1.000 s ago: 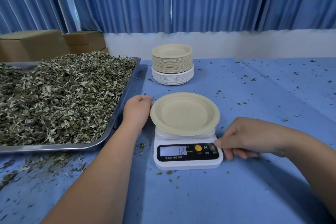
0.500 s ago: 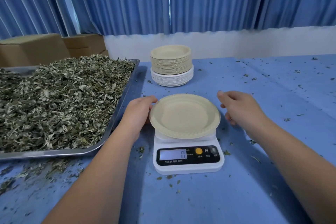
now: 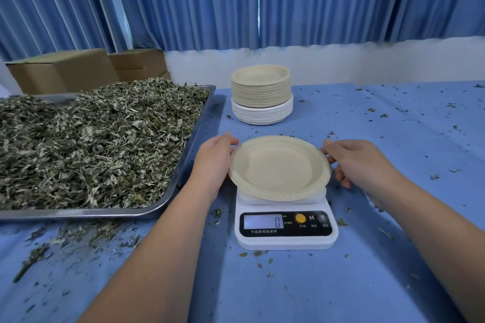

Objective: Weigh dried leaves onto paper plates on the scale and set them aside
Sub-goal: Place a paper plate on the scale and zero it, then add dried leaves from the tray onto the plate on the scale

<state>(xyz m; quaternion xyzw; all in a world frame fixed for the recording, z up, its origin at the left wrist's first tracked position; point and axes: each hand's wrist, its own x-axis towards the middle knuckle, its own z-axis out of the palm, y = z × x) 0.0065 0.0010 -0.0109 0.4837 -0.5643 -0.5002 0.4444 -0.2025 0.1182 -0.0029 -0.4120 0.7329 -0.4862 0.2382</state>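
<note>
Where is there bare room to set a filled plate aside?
Right of the scale and right hand, the table holds only leaf crumbs; likewise the strip before the scale. Crowded: tray beside left hand, plate stack behind the held paper plate.

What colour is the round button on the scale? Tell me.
The button is yellow; head view.

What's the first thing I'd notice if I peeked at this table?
Probably the huge heap of dried leaves filling the metal tray on the left. Next comes the empty paper plate on the white scale in the middle, with the left hand and right hand holding its rim, one on each side. Behind it stands a tall stack of plates.
</note>
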